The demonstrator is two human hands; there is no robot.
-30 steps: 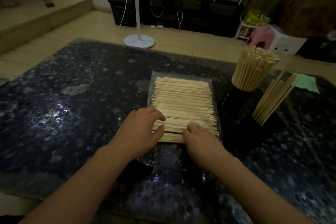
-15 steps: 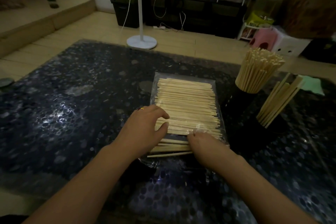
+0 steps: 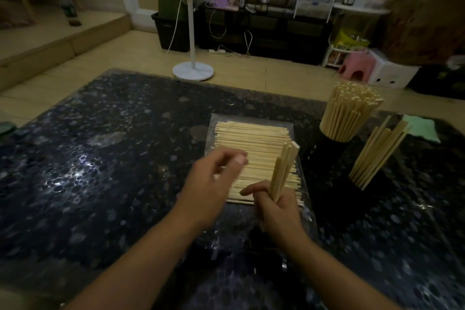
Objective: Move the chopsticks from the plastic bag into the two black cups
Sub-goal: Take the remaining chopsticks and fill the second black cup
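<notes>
Our right hand (image 3: 278, 211) curls its fingers around a small bundle of pale wooden chopsticks (image 3: 284, 171) above the clear plastic bag (image 3: 251, 156), left hand (image 3: 216, 178) loosely curled and empty; we should square the tips before lowering them into the sparser black cup (image 3: 362, 184).

R hand (image 3: 278, 211) grips small bundle of chopsticks (image 3: 284, 168), tips up & tilted slightly right, above near end of plastic bag (image 3: 300, 184). L hand (image 3: 214, 178) hovers just left of it over the bag, fingers loosely curled, holding nothing; blurred. Bag lies flat on dark speckled table (image 3: 100, 171), w/ a layer of chopsticks inside. Right of bag: far black cup (image 3: 332, 145) packed full of sticks, near black cup (image 3: 364, 191) w/ fewer, leaning. Green cloth (image 3: 422, 128) behind near cup. White fan stand (image 3: 193, 72) on floor beyond table.
</notes>
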